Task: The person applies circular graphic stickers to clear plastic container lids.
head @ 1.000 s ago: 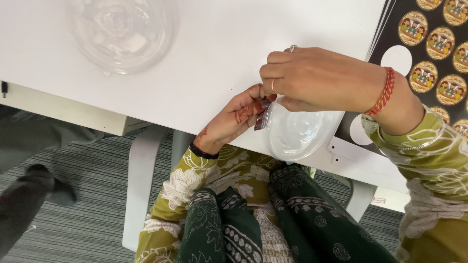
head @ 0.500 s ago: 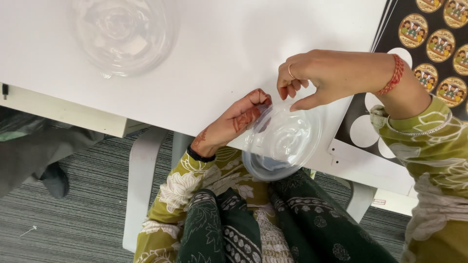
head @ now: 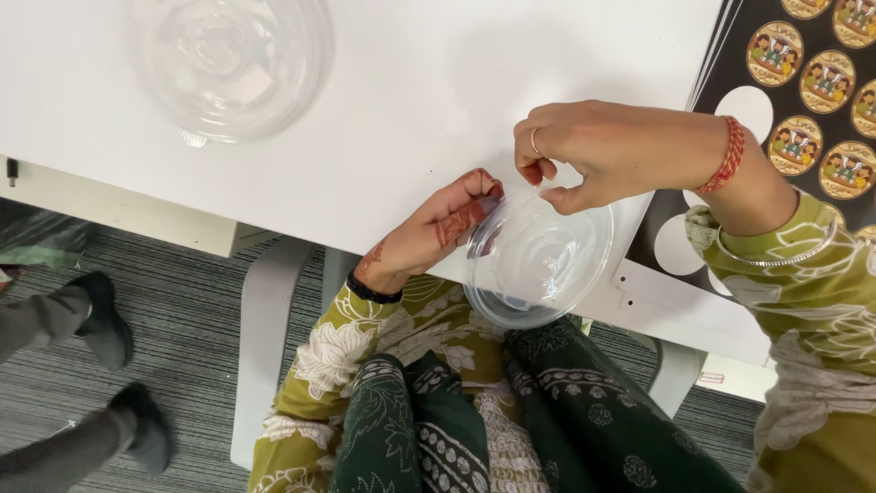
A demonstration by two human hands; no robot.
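Handling of a shallow clear plastic lid [head: 538,265] at the near edge of the white worktop [head: 411,110], by the look of it midway through. Left hand [head: 438,228] curled, fingers folded onto the lid's left rim, apparently gripping it. Right hand [head: 611,151] above, thumb and fingertips pinched on the far rim. Lid between both hands, half over the worktop edge, half above the lap, slightly tilted. Next move probably calls for a steady two-sided pinch, as thin plastic flexes and overhangs the edge. Well apart, at the far left: a clear domed bowl [head: 233,64]. To the right: a black sheet of round stickers [head: 803,82].
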